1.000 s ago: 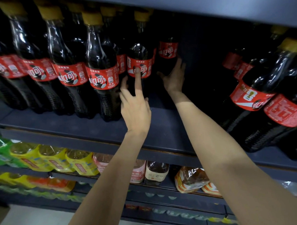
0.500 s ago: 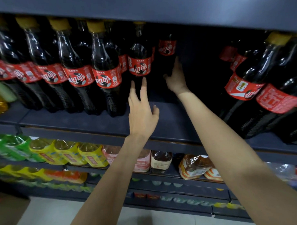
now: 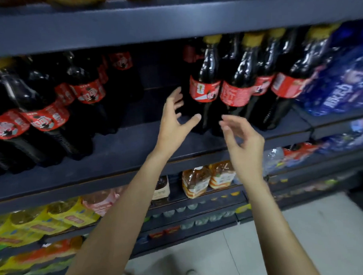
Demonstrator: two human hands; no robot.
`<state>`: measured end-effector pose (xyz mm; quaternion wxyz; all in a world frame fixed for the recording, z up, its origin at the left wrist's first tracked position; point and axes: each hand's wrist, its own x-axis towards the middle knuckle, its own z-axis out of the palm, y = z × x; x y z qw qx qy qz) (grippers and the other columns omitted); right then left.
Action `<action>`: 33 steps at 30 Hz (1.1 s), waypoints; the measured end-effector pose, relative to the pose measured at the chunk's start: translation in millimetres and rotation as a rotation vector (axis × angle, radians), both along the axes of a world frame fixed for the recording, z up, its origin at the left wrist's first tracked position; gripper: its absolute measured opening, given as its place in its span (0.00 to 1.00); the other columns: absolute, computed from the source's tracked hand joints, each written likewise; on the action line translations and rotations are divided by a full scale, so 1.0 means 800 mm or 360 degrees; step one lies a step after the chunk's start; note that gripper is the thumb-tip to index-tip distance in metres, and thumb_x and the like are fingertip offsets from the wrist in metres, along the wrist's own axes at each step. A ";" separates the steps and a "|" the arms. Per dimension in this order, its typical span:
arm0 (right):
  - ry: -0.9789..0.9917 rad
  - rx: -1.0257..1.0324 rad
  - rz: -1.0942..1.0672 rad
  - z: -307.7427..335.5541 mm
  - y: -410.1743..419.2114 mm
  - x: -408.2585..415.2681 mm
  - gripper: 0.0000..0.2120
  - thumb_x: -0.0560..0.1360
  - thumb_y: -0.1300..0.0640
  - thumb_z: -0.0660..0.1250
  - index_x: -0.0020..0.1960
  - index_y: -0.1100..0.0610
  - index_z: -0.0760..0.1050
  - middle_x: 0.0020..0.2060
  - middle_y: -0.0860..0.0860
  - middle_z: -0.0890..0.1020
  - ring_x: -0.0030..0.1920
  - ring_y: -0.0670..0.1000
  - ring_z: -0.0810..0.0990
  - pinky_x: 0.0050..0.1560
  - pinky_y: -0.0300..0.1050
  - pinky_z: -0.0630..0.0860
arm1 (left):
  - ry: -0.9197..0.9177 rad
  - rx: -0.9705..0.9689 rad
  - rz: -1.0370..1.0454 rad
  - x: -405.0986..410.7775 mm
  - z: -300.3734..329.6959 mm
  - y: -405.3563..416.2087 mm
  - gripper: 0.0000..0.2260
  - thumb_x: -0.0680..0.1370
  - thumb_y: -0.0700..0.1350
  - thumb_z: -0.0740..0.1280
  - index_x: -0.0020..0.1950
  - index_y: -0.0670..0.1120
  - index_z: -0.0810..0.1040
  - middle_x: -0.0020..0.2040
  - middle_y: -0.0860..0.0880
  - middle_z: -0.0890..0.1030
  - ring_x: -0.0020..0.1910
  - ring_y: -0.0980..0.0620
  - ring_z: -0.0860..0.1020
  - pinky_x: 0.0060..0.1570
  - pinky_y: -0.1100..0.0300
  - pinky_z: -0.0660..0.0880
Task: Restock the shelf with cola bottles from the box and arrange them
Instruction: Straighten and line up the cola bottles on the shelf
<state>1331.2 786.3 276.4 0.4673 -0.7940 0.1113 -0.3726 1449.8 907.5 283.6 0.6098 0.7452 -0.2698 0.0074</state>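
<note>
Hands raised empty in front of the cola shelf, both spread and gripping nothing.

I see my left hand [image 3: 174,120] with fingers splayed, just beside the nearest bottle [image 3: 206,83] of the right-hand cola group; whether it touches I cannot tell. My right hand [image 3: 244,140] hovers loosely curled below that group, off the glass. More cola bottles [image 3: 42,113] stand at the left, with a bare stretch of dark shelf [image 3: 135,143] between the two groups.

glossy plastic cola bottles [image 3: 205,83], matt shelf [image 3: 135,147]
</note>
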 end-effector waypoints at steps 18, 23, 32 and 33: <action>0.0094 0.0015 -0.0536 0.001 -0.024 0.058 0.34 0.66 0.52 0.77 0.67 0.59 0.66 0.60 0.52 0.75 0.60 0.52 0.75 0.54 0.40 0.68 | -0.0055 -0.0106 0.0345 -0.013 -0.006 0.049 0.36 0.70 0.43 0.75 0.74 0.47 0.61 0.62 0.58 0.74 0.61 0.61 0.74 0.60 0.67 0.72; 0.0080 0.0007 -0.0200 -0.001 0.013 0.056 0.35 0.66 0.52 0.77 0.68 0.58 0.67 0.60 0.52 0.75 0.59 0.51 0.74 0.58 0.42 0.69 | -0.0296 -0.0080 0.0705 -0.020 -0.011 0.127 0.34 0.72 0.50 0.72 0.74 0.43 0.63 0.67 0.49 0.67 0.65 0.62 0.69 0.58 0.69 0.73; 0.0113 -0.0036 0.0239 0.007 0.087 0.109 0.34 0.63 0.51 0.78 0.63 0.52 0.66 0.55 0.49 0.77 0.54 0.49 0.77 0.55 0.52 0.75 | -0.0378 0.0076 0.1041 0.002 -0.012 0.157 0.33 0.76 0.46 0.69 0.76 0.41 0.56 0.71 0.45 0.61 0.67 0.57 0.64 0.48 0.84 0.64; 0.0110 -0.0024 0.0268 0.007 0.091 0.115 0.34 0.63 0.51 0.78 0.63 0.53 0.65 0.54 0.49 0.77 0.54 0.50 0.77 0.55 0.53 0.75 | -0.0391 0.0104 0.1053 0.002 -0.013 0.160 0.33 0.77 0.47 0.67 0.76 0.41 0.54 0.74 0.44 0.59 0.68 0.59 0.62 0.50 0.85 0.62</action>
